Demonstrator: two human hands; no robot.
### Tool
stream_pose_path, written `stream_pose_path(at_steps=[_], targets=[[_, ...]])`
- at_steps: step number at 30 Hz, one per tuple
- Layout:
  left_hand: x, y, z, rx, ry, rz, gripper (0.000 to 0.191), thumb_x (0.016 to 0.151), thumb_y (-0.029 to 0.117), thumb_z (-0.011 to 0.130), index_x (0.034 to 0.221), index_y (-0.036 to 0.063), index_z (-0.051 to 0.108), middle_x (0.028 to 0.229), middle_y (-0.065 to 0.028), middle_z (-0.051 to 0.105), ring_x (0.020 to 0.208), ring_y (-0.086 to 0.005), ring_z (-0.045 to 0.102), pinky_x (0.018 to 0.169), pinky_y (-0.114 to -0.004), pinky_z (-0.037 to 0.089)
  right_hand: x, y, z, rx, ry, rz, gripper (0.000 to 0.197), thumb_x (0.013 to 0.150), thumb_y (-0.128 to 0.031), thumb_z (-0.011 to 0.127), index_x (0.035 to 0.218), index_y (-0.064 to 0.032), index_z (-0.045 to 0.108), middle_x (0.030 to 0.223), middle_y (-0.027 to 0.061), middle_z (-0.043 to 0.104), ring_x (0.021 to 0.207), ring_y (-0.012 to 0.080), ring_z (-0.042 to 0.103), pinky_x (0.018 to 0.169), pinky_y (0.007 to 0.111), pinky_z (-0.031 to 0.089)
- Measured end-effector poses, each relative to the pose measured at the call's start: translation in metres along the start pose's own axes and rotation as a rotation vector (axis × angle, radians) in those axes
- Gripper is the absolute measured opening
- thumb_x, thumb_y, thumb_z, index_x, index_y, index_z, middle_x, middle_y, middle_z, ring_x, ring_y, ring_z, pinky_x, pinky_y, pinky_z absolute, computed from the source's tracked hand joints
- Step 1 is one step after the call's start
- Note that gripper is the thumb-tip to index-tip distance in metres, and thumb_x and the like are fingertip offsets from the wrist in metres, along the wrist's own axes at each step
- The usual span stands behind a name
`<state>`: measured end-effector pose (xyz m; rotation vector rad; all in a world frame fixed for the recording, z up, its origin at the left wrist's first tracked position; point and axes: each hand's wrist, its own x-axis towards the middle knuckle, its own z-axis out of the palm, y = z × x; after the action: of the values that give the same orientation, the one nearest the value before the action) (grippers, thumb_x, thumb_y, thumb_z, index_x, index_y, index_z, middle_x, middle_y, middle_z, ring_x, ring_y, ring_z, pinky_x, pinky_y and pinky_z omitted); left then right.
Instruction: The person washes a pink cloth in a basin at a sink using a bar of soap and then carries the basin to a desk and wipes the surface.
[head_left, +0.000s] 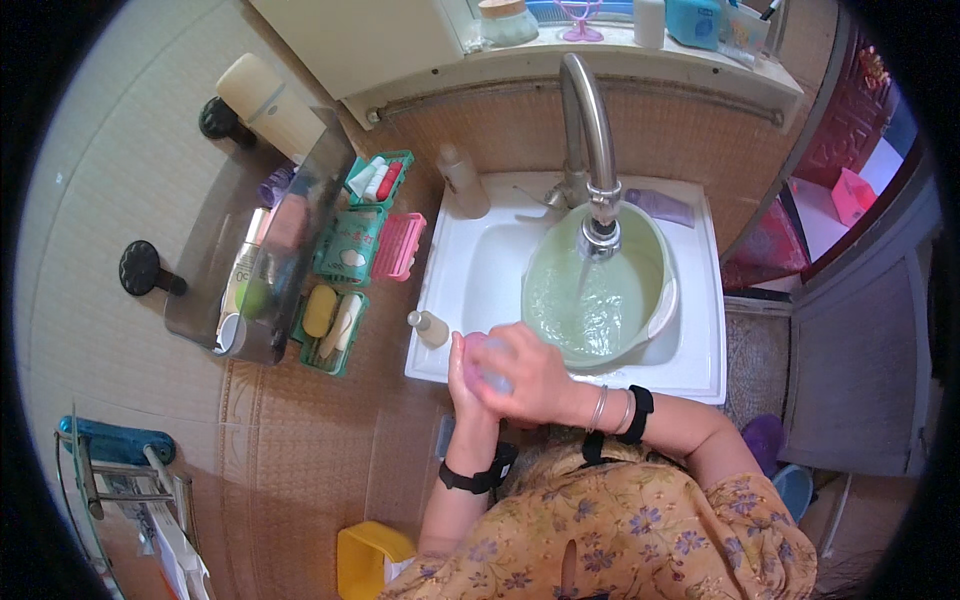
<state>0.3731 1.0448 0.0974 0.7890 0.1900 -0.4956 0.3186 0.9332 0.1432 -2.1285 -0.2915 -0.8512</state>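
Observation:
Both hands meet just in front of the white sink (697, 381), near its front left corner. My left hand (466, 394) is cupped, palm up, around a small pink and pale bluish item (474, 361); blur and fingers hide what it is. Over that item my right hand (536, 375) is curled, its fingertips blurred. A green plastic basin (531, 262) sits in the sink, partly filled with water (600, 300). From the metal gooseneck faucet (592, 112) a stream runs into it. Left of my hands, a small pump bottle (430, 330) stands on the sink rim.
A taller bottle (463, 184) and a purple tube (661, 206) rest at the sink's back. On the left wall hang green soap racks (334, 364), a pink rack (399, 246) and a dark translucent bin (202, 292). A shelf (420, 94) spans above the faucet. Below is a yellow container (364, 559).

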Motion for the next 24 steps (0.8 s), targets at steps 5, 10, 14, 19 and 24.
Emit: stream_pose_path(at_steps=[5,10,14,19,24], targets=[[-0.003,-0.004,0.008,-0.137,-0.055,-0.091,0.041,0.092,0.042,0.037,0.106,0.006,0.051,0.101,-0.0087,0.055,0.098,-0.0234,0.053,0.087,-0.039,0.043,0.006,0.001,0.003,-0.23,-0.039,-0.391,0.032,0.068,-0.029,0.065,0.095,-0.0125,0.06,0.095,0.0118,0.054,0.085,0.0286,0.054,0.065,0.034,0.048],[-0.009,-0.004,0.017,-0.193,-0.048,-0.101,0.039,0.091,0.042,0.038,0.104,0.0084,0.053,0.102,-0.0081,0.056,0.099,-0.0236,0.053,0.086,-0.04,0.043,0.001,0.014,-0.003,-0.084,-0.001,0.006,0.031,0.068,-0.028,0.065,0.093,-0.0117,0.059,0.091,0.0125,0.051,0.08,0.0301,0.052,0.062,0.034,0.047],[-0.015,-0.004,0.013,-0.046,-0.077,-0.095,0.041,0.092,0.042,0.037,0.111,0.0073,0.05,0.109,-0.0096,0.054,0.1,-0.0241,0.052,0.089,-0.039,0.042,-0.03,-0.005,0.008,-0.167,-0.109,-0.37,0.036,0.064,-0.032,0.068,0.094,-0.0146,0.06,0.097,0.012,0.053,0.084,0.0268,0.054,0.056,0.033,0.044],[-0.011,-0.016,-0.011,-0.112,-0.339,0.157,0.038,0.092,0.036,0.038,0.113,0.0056,0.048,0.109,-0.0118,0.054,0.1,-0.0228,0.053,0.089,-0.036,0.043,0.008,-0.021,0.009,-0.212,-0.042,-0.375,0.036,0.065,-0.032,0.068,0.095,-0.0148,0.059,0.096,0.0113,0.053,0.083,0.0265,0.054,0.055,0.033,0.044],[-0.018,-0.008,0.031,-0.25,-0.174,-0.184,0.039,0.094,0.035,0.033,0.114,0.0056,0.047,0.108,-0.0107,0.054,0.102,-0.0224,0.053,0.089,-0.037,0.043,0.023,0.026,-0.004,-0.181,-0.027,0.127,0.033,0.066,-0.028,0.066,0.094,-0.0134,0.06,0.089,0.011,0.052,0.081,0.0262,0.053,0.056,0.032,0.045]])
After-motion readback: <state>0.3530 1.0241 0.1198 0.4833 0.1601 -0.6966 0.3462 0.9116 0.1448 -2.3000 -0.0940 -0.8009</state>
